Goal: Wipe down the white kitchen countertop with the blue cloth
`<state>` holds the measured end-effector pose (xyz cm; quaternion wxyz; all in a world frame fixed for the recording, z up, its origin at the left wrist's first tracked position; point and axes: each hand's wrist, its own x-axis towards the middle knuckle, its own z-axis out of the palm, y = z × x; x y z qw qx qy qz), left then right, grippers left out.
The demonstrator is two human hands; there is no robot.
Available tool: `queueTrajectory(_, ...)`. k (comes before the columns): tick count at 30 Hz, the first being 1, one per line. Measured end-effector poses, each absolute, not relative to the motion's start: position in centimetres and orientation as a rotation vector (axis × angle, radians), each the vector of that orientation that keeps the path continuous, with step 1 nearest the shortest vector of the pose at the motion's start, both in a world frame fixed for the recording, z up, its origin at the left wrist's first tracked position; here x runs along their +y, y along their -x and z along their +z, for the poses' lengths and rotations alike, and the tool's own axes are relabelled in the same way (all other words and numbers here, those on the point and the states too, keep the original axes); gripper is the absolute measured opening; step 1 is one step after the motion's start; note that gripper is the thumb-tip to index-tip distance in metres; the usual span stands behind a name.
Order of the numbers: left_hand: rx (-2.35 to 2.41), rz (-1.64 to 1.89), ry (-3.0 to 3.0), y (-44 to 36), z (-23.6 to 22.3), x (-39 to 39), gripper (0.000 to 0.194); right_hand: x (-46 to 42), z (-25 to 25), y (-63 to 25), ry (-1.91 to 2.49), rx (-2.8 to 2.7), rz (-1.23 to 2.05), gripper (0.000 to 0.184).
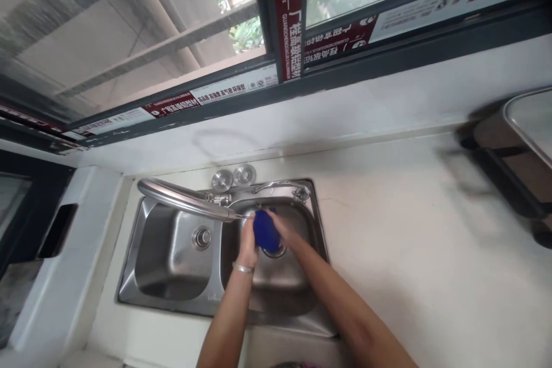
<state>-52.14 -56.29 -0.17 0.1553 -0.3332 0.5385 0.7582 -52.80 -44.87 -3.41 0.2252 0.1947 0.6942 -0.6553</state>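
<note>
Left hand [247,247] and right hand [288,231] both closed around a dark blue object [266,231], fingers curled in from either side, pressing it between them; exact grip partly hidden. Object sits above the right basin of a double stainless steel sink [129,284], just over its drain [276,252], clear of the basin walls. Curved steel faucet [185,198] reaches in from the far rim, tip just left of the object. Metal bangle [242,268] on left wrist. Second drain [201,237] in left basin. Two round steel caps [233,176] on far deck. Cream countertop [409,230] runs right to a blurred metal item [504,149]. Stickered window frame [276,17] along far edge
</note>
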Motion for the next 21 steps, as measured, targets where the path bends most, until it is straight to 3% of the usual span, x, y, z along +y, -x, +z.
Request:
queueTrajectory(4,1.924,2.061,0.812,52.5,2.1,-59.8,0.023,-44.9,-3.8,50.1,-0.576,0.954,-2.209,0.062)
queueTrajectory(7,2.229,1.994,0.801,51.9,4.1,-62.4,0.022,-44.8,-3.7,49.0,-0.666,0.487,-2.234,0.056)
queueTrajectory(11,2.736,1.735,0.632,52.4,5.8,-64.3,0.024,-44.7,-2.9,47.9,-0.749,0.546,-2.179,0.046)
queueTrajectory(17,3.212,1.064,-0.137,56.6,5.3,-64.5,0.031,-43.6,-2.1,45.2,-0.922,0.769,-2.227,0.037)
queueTrajectory(21,3.31,1.007,-0.341,58.5,4.7,-64.0,0.035,-43.2,-2.3,44.3,-1.038,0.898,-2.236,0.032)
